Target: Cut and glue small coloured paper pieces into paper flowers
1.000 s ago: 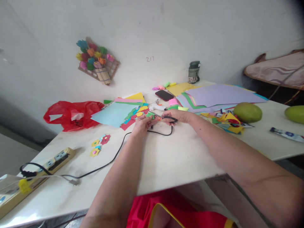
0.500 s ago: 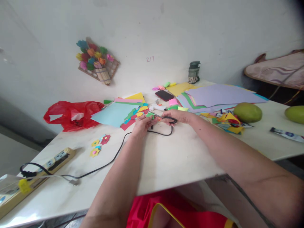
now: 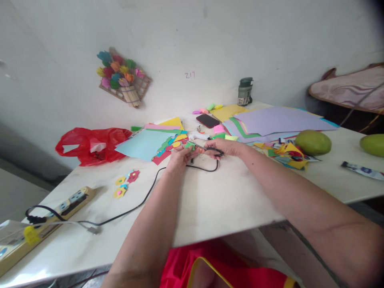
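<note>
My left hand [image 3: 178, 157] pinches a small piece of green paper [image 3: 189, 146] above the middle of the table. My right hand [image 3: 220, 146] is closed round the black handles of a pair of scissors [image 3: 215, 151]. Their metal blades point left, close to the green paper; whether they touch it I cannot tell. Just behind lies a white glue gun [image 3: 199, 135]. Light blue paper [image 3: 141, 144] and colourful cut pieces [image 3: 168, 148] lie beyond my left hand. Several paper flowers [image 3: 120, 192] rest on the table to the left.
A black cord [image 3: 144, 200] runs from the power strip [image 3: 64, 208] across the table. A red plastic bag [image 3: 90, 146] sits at left. Behind are a phone [image 3: 207, 120], a bottle [image 3: 245, 92] and purple paper sheets [image 3: 276, 120]; paper scraps [image 3: 289, 154] and green fruit [image 3: 313, 142] lie right.
The scissor blades have shifted very slightly by the green paper. Both hands keep nearly the same place and grip.
</note>
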The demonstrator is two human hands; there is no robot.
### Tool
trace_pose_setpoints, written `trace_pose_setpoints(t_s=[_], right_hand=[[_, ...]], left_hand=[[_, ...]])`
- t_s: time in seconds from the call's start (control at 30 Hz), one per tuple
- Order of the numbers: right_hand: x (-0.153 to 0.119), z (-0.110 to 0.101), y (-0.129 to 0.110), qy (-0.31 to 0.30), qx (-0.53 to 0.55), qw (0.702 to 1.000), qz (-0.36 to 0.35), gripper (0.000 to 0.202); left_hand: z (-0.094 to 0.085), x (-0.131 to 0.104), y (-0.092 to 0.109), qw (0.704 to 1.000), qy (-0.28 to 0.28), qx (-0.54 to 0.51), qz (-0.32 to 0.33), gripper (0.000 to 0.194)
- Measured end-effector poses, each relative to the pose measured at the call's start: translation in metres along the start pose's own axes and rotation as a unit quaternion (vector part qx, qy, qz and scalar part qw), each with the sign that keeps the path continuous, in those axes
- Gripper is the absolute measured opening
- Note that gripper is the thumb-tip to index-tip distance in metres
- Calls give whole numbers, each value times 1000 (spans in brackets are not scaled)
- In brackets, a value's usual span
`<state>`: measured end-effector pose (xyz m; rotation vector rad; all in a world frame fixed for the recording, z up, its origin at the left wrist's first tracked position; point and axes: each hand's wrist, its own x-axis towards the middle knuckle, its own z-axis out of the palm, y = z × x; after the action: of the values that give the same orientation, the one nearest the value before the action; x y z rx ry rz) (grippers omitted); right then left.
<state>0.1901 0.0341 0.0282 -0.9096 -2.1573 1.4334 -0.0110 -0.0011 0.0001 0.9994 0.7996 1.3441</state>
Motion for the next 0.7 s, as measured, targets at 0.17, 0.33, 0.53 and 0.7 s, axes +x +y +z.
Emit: trace_pose_setpoints(t_s=[0.17,0.33,0.53,0.7], right_hand=[[-2,2,-4,9,3,1000,15,19],[-2,1,-4,12,6,1000,12,22],[-1,2,-1,57,24,998,-11,26],[6,7,4,127,101,986,-33,35]], left_hand=[[-1,0,0,1000,6,0,-3,18],[0,-1,1,1000,13,7,-8,21],[1,-1,2,1000,20,8,-4,25],[6,-2,3,999,41,8,20,27]])
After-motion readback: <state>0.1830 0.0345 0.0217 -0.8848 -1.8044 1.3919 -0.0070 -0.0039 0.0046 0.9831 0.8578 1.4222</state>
